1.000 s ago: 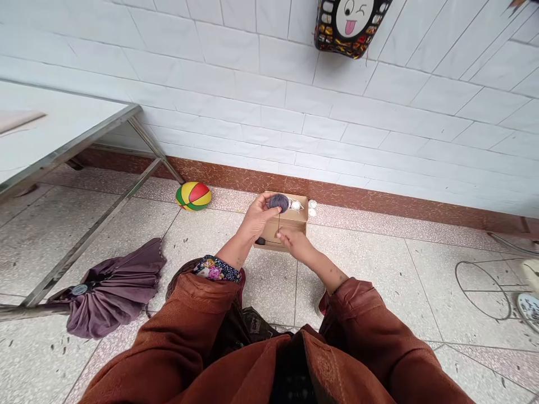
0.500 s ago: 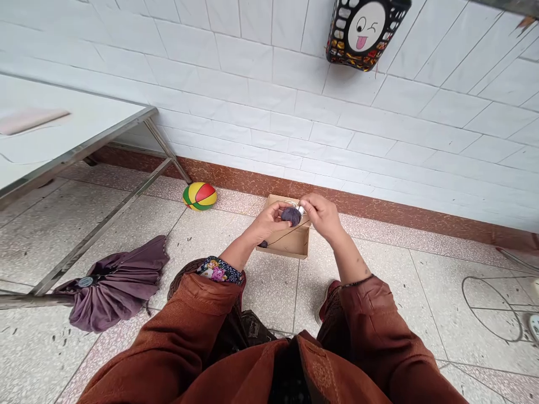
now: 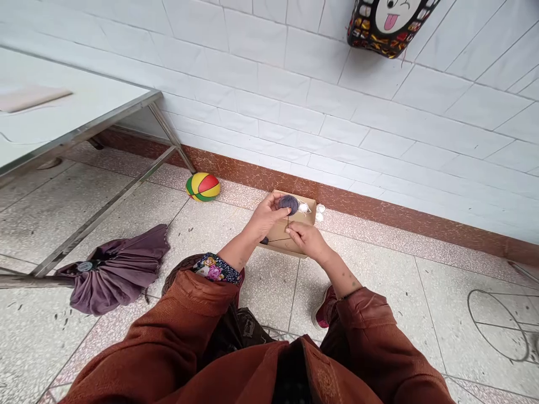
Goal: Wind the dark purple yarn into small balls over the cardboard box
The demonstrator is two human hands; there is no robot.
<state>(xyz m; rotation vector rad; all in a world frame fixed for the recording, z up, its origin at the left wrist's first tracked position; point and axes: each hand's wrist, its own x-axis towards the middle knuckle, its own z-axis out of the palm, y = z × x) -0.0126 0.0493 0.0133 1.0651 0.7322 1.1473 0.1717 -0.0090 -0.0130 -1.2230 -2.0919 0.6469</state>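
A ball of dark grey-purple yarn (image 3: 288,205) is gripped in the fingers of my left hand (image 3: 268,216). Just below it, my right hand (image 3: 306,238) pinches the dark strand (image 3: 288,221) that comes off the ball. From there the strand runs left to a small dark ball (image 3: 264,240) at the edge of an open cardboard box (image 3: 282,231) on the floor under my hands. White thread (image 3: 304,207) lies in the far part of the box, and more white pieces (image 3: 320,212) sit just right of it.
A striped toy ball (image 3: 202,187) rests by a metal-framed table (image 3: 155,98) on the left. Purple folded cloth (image 3: 122,269) lies on the floor nearby. A black basket (image 3: 389,28) hangs on the tiled wall. A wire stand (image 3: 499,325) is at right.
My right hand has moved down and slightly left, from beside the yarn ball to below it, drawing the strand downward. My left hand still holds the ball. The view has shifted a little.
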